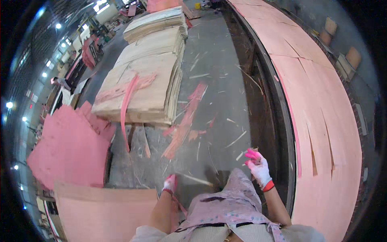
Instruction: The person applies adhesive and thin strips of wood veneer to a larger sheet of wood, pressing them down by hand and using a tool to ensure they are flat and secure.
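While the head camera looks down over a patterned apron [231, 201], the right hand [258, 165] hangs raised above the grey floor [217, 80], wearing a white glove with pink fingertips and a red cuff. Its fingers curl loosely together near a small brownish scrap at their tips; whether they actually pinch that scrap cannot be told. This hand sits just beside the dark edge of the long conveyor [278, 121], whose bed carries a wide pink veneer sheet [322, 105] with long splits along its grain.

The left hand [170, 183], gloved the same way, points down toward the floor close to a thin pale wood sliver [197, 179]. Only its back and pink tips show, so its grip cannot be told.

At the lower left corner of the floor area, a pinkish-tan veneer sheet [105, 213] lies near the left forearm. Beyond it sits a ragged pile of pink sheets [68, 149]. Farther up, a tall stack of pale veneer [141, 86] stands on the floor, with a pink strip [127, 105] draped over its near edge. Pink scraps [185, 121] and slivers are scattered between the stack and the conveyor.
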Motion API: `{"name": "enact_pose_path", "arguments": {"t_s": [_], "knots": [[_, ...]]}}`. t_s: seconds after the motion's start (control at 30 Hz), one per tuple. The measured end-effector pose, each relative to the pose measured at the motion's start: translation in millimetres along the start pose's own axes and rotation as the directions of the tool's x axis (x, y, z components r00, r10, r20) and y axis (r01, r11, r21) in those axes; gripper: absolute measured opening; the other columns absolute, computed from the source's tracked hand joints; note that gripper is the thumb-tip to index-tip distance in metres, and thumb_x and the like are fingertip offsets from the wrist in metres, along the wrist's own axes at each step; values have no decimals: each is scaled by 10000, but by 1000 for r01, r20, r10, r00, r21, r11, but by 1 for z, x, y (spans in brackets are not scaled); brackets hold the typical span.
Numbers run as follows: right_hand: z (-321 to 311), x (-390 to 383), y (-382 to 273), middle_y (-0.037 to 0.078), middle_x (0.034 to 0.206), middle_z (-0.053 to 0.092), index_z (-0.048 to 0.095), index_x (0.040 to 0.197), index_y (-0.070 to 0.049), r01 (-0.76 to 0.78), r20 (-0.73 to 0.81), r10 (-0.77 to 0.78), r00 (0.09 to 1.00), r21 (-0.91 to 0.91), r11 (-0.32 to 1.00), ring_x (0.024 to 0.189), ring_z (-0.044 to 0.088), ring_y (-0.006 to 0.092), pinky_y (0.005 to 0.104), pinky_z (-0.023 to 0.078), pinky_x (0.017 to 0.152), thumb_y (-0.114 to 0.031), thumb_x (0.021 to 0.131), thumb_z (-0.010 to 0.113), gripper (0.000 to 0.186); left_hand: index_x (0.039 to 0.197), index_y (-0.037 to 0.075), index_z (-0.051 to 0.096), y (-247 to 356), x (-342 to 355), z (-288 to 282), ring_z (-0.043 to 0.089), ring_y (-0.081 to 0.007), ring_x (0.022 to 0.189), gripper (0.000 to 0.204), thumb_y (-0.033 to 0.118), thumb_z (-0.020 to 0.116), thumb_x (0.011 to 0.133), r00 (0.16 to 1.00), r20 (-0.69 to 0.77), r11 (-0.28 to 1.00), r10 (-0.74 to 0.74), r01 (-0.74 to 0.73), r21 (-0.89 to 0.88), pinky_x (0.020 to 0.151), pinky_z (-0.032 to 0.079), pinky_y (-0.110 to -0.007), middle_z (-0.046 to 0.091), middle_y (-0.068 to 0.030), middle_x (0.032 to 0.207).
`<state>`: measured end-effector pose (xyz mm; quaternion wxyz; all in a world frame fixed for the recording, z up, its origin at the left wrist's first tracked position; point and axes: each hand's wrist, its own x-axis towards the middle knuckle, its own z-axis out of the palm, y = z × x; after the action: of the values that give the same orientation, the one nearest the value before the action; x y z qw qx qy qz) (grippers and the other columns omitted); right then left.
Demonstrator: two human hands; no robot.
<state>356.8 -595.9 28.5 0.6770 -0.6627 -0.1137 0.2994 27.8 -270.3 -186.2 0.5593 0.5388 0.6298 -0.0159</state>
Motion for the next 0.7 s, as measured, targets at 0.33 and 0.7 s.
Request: {"name": "enact_pose_path", "arguments": {"t_s": [0.33,0.7], "knots": [[-31,375,-21,91,1032,625,526,1201,15,-59,-208,100,973,198,978,865,606,165,293,510,723,53,814,543,390,1018,54,587,337,176,126,524,-120,731,336,364,563,892,938,245,959,246,-273,79,694,449,-296,575,14,863],[134,803,-175,89,1110,608,511,1237,-1,-153,286,83,955,230,961,937,584,144,299,509,788,71,839,540,406,928,87,544,418,274,108,512,-194,694,254,329,487,875,977,105,982,-186,189,-13,607,420,-336,529,-61,800]]}}
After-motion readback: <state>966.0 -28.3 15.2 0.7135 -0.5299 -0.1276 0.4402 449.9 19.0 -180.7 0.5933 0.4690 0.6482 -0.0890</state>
